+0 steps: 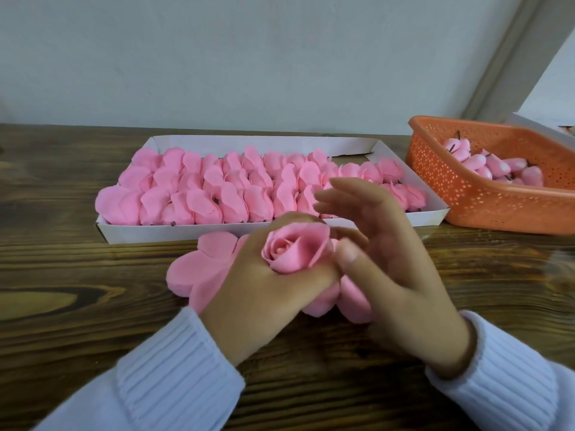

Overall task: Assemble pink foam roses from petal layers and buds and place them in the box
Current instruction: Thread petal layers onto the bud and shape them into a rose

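One rose (295, 248) gripped in curled fingers of left hand (264, 293), above flat petal layers (194, 272) on table (77, 275) — right hand (389, 244) just beside it, fingers spread, holding nothing. Box (174, 233) behind, packed with pink roses; buds (497, 166) in orange basket (485, 209).

Matt foam rose (295, 248), perforated plastic basket (466, 197), grained wood table (77, 275), ribbed knit sleeve (174, 377).

Craft wkshop bench (plain wall (249, 57) behind): wood table (77, 321), box (161, 233) of roses (217, 188), basket (485, 203) w/ buds (497, 168).
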Demonstrator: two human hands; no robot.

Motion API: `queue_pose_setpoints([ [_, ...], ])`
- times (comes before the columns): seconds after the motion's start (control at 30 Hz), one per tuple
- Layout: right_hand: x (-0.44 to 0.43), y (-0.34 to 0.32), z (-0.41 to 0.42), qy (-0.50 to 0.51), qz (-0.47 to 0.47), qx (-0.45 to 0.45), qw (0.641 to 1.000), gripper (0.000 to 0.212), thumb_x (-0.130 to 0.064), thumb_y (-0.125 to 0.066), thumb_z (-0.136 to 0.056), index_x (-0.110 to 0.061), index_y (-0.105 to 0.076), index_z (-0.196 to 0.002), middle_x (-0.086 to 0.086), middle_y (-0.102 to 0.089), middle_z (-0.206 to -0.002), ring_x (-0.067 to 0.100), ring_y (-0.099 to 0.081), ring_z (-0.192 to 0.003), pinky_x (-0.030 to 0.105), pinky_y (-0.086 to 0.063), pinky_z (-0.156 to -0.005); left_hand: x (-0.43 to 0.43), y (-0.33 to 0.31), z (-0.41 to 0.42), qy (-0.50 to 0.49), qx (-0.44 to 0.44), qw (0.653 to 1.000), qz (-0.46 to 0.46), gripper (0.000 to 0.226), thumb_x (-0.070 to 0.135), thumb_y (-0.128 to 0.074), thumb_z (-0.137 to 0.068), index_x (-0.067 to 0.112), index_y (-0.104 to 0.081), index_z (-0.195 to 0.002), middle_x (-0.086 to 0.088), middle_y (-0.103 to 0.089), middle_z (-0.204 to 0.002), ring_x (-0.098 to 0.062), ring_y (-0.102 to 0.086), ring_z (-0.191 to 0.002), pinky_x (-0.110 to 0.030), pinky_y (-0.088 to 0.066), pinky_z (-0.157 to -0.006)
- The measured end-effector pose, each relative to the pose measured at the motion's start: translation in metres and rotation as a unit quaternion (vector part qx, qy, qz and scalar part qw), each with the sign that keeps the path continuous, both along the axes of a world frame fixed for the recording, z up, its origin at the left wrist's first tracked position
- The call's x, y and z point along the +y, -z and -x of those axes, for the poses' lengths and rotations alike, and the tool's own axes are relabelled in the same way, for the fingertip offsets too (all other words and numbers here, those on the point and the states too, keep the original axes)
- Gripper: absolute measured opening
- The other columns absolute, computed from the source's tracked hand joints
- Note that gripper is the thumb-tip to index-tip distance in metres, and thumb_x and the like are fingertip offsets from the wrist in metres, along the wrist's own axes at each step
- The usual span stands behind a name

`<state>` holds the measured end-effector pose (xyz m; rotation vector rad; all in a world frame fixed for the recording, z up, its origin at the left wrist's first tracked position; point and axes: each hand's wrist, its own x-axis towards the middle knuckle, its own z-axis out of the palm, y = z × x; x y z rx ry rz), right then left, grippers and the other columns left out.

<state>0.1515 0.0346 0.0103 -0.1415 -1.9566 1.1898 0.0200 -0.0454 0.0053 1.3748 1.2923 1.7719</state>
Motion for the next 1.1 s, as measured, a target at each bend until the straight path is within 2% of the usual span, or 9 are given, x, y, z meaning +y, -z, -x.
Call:
queue_pose_setpoints([
  [0.03, 0.001, 0.001, 0.001, 0.016, 0.057, 0.021, 0.998, 0.034, -0.019, -0.051, -0.091, -0.019, -0.048, -0.125, 0.0, -0.061, -0.119, 0.015, -0.058, -0.115, 0.029, -0.048, -0.091, 0.002, -0.006, -0.005, 0.023, -0.002, 1.0, -0.006, 0.015, 0.023, -0.079, -0.067, 0.035, -0.069, -0.065, 0.017, -0.065, -0.063, 0.002, -0.062, -0.063, -0.013, -0.05, -0.064],
  [0.13, 0.007, 0.001, 0.003, 0.034, 0.184, 0.028, 0.982, 0.023, -0.007, -0.042, -0.086, -0.009, -0.057, -0.104, 0.003, -0.066, -0.093, 0.014, -0.064, -0.09, 0.024, -0.05, -0.077, 0.004, 0.002, -0.003, 0.035, -0.029, 0.999, -0.014, 0.014, 0.03, -0.069, -0.074, 0.018, -0.064, -0.069, 0.016, -0.059, -0.055, 0.006, -0.056, -0.051, -0.008, -0.045, -0.054],
  [0.37, -0.002, -0.004, 0.003, -0.021, 0.017, -0.145, 0.989, 0.025, -0.008, -0.05, -0.093, -0.02, -0.056, -0.072, -0.007, -0.057, -0.057, -0.002, -0.052, -0.051, 0.008, -0.039, -0.055, 0.005, 0.003, -0.002, 0.048, -0.083, 0.995, 0.006, 0.018, 0.031, -0.075, -0.068, 0.016, -0.066, -0.072, -0.011, -0.059, -0.059, -0.031, -0.065, -0.059, -0.03, -0.055, -0.058],
  [0.43, -0.002, -0.005, 0.003, -0.009, -0.041, -0.154, 0.987, 0.03, -0.005, -0.053, -0.091, -0.027, -0.053, -0.07, -0.014, -0.054, -0.057, -0.004, -0.052, -0.051, 0.006, -0.036, -0.056, 0.003, 0.002, -0.002, 0.05, -0.079, 0.996, 0.014, 0.016, 0.033, -0.076, -0.066, 0.02, -0.067, -0.068, -0.008, -0.065, -0.073, -0.04, -0.066, -0.068, -0.033, -0.055, -0.055],
  [0.57, 0.001, -0.005, 0.002, 0.023, -0.074, -0.157, 0.985, 0.016, -0.012, -0.061, -0.087, -0.021, -0.06, -0.075, -0.011, -0.058, -0.06, 0.0, -0.053, -0.056, 0.011, -0.038, -0.058, 0.004, -0.001, -0.002, 0.05, -0.092, 0.994, 0.01, 0.011, 0.032, -0.074, -0.065, 0.025, -0.066, -0.062, 0.012, -0.068, -0.095, -0.02, -0.07, -0.089, -0.036, -0.057, -0.072],
  [0.8, 0.001, -0.005, 0.002, 0.024, -0.069, -0.153, 0.986, 0.02, -0.013, -0.065, -0.084, -0.031, -0.059, -0.076, -0.022, -0.057, -0.061, -0.005, -0.055, -0.059, 0.008, -0.039, -0.063, 0.003, -0.005, -0.001, 0.077, -0.219, 0.972, 0.029, 0.016, 0.034, -0.073, -0.064, 0.023, -0.062, -0.06, -0.002, -0.06, -0.081, -0.023, -0.058, -0.079, -0.043, -0.047, -0.067],
  [0.93, 0.0, -0.003, 0.003, 0.039, -0.07, -0.175, 0.981, 0.017, -0.015, -0.063, -0.087, -0.025, -0.061, -0.074, -0.014, -0.061, -0.063, -0.001, -0.055, -0.059, 0.012, -0.04, -0.062, 0.004, -0.009, 0.001, 0.068, -0.289, 0.954, 0.05, 0.037, 0.047, -0.086, -0.056, 0.023, -0.059, -0.051, -0.005, -0.061, -0.087, -0.025, -0.057, -0.098, -0.047, -0.046, -0.086],
  [1.03, -0.005, -0.002, 0.005, 0.028, 0.008, -0.141, 0.99, 0.006, -0.018, -0.062, -0.085, -0.016, -0.063, -0.091, 0.005, -0.068, -0.078, 0.017, -0.063, -0.07, 0.033, -0.05, -0.064, 0.006, -0.008, 0.002, 0.075, -0.333, 0.938, 0.058, 0.029, 0.044, -0.077, -0.058, 0.017, -0.066, -0.062, -0.006, -0.063, -0.09, -0.027, -0.058, -0.102, -0.053, -0.044, -0.097],
  [1.1, -0.007, -0.001, 0.007, -0.005, 0.083, -0.123, 0.989, 0.028, -0.017, -0.065, -0.081, -0.014, -0.057, -0.107, 0.009, -0.067, -0.089, 0.021, -0.06, -0.074, 0.046, -0.049, -0.065, 0.007, -0.007, 0.002, 0.084, -0.343, 0.933, 0.064, 0.048, 0.042, -0.074, -0.06, 0.006, -0.06, -0.089, -0.014, -0.059, -0.096, -0.035, -0.057, -0.099, -0.058, -0.045, -0.095],
])
